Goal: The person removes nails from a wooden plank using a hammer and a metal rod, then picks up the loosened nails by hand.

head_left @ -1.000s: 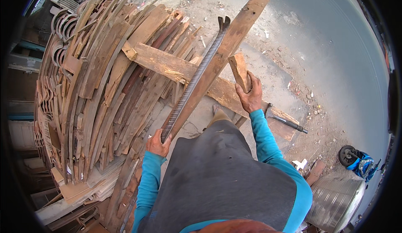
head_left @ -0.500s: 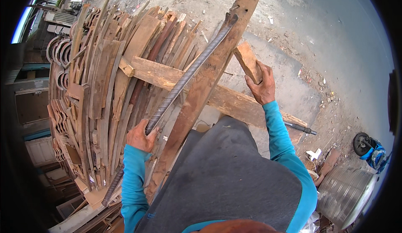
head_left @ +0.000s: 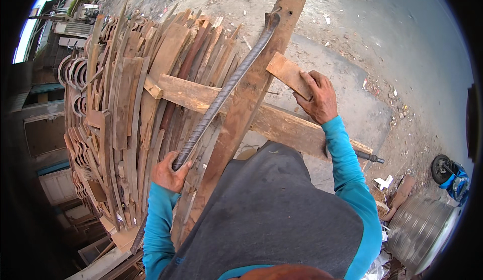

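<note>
My left hand [head_left: 170, 173] is closed round a long ribbed steel pry bar [head_left: 222, 98]. The bar slants up over a long brown plank [head_left: 241, 114], its flattened claw end at a bent nail [head_left: 276, 11] near the plank's top. In my right hand [head_left: 322, 99] is a short wood block [head_left: 288, 73], gripped by its near end. The block's far end meets or overlaps the plank's right edge, below the claw; contact is unclear. Beneath the plank runs a rough wooden crosspiece [head_left: 297, 129]. My left forearm partly covers the bar's lower end.
A large stack of old boards [head_left: 126, 109] fills the left side, with curved pieces beyond it. At right lie a ribbed metal drum [head_left: 420, 232], a blue motorcycle [head_left: 450, 177] and a white scrap [head_left: 383, 182]. A dark rod [head_left: 370, 155] projects past the crosspiece's right end.
My right hand has turned the wood block flatter and brought its far end left to the plank. The left hand keeps its grip on the bar; the plank's top shifts slightly left in view.
</note>
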The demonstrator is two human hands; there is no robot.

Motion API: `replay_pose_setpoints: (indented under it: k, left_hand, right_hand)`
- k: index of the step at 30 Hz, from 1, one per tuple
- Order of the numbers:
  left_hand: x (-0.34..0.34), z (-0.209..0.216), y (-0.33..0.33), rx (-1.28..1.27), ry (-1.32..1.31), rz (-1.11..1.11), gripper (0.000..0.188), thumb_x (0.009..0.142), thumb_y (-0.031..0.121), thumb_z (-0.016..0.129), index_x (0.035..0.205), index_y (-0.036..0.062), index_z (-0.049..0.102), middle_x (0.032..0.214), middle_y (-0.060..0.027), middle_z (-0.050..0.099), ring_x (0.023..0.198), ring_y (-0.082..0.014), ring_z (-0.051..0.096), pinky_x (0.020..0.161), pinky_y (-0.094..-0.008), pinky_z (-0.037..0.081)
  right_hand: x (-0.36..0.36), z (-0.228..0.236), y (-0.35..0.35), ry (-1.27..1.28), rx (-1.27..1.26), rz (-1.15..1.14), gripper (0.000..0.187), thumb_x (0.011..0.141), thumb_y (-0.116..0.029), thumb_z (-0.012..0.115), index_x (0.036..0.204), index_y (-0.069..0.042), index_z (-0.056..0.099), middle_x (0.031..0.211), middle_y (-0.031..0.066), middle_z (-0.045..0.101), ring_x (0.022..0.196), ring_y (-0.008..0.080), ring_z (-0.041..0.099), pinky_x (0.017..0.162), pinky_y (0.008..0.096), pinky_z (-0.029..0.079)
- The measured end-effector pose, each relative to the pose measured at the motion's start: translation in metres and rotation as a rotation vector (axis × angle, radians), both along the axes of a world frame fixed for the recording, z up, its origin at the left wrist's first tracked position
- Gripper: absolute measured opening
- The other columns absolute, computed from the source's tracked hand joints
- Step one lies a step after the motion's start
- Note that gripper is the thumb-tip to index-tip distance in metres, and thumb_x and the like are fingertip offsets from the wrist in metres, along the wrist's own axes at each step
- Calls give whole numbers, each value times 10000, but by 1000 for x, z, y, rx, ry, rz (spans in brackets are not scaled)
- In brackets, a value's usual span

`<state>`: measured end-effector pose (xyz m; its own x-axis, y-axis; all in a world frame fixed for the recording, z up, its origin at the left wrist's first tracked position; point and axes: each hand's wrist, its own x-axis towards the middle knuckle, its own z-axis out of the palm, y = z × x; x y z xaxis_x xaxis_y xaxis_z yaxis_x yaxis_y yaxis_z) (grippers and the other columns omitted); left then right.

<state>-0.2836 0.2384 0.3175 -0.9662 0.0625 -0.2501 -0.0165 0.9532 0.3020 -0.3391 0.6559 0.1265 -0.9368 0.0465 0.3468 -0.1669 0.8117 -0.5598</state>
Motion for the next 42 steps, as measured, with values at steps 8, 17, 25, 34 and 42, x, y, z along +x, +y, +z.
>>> replay_pose_setpoints:
  k: [8, 17, 25, 34, 42]
  left_hand:
    - [-5, 29, 20, 66, -71, 91, 416, 826, 210, 810, 1118, -45, 662, 921, -175, 714, 816, -229, 696, 748, -333, 531]
    - [-42, 102, 18, -207, -138, -30, 482, 829, 295, 801, 1149, -34, 656, 935, -225, 712, 863, -372, 693, 796, -425, 534]
    - [-58, 149, 40, -422, -24, -211, 477, 825, 284, 802, 1177, -6, 660, 972, -229, 706, 886, -384, 679, 814, -430, 523]
    - [-24, 51, 20, -165, 26, -72, 377, 857, 221, 763, 1147, 18, 635, 841, -209, 685, 743, -358, 696, 665, -404, 532]
    - [-44, 100, 25, -132, -23, -126, 392, 840, 230, 771, 1147, 19, 649, 827, -196, 689, 727, -340, 698, 690, -387, 540]
  right_hand:
    - [-29, 10, 3, 5, 72, 77, 676, 749, -236, 816, 1366, -164, 548, 1239, 110, 564, 1111, 316, 562, 928, 440, 470]
    - [-69, 11, 5, -15, 136, 264, 616, 756, -300, 812, 1305, -149, 577, 1208, 93, 587, 1084, 296, 577, 914, 434, 480]
    - [-108, 23, -2, 24, 166, 79, 583, 759, -301, 816, 1282, -151, 607, 1216, 68, 604, 1092, 297, 576, 913, 423, 476]
    - [-106, 11, -1, 44, 108, 18, 544, 777, -342, 817, 1240, -132, 624, 1224, 72, 624, 1091, 290, 578, 910, 421, 468]
    - [-105, 18, -4, 52, 119, 21, 549, 778, -306, 813, 1252, -114, 614, 1246, 90, 610, 1126, 312, 564, 940, 425, 458]
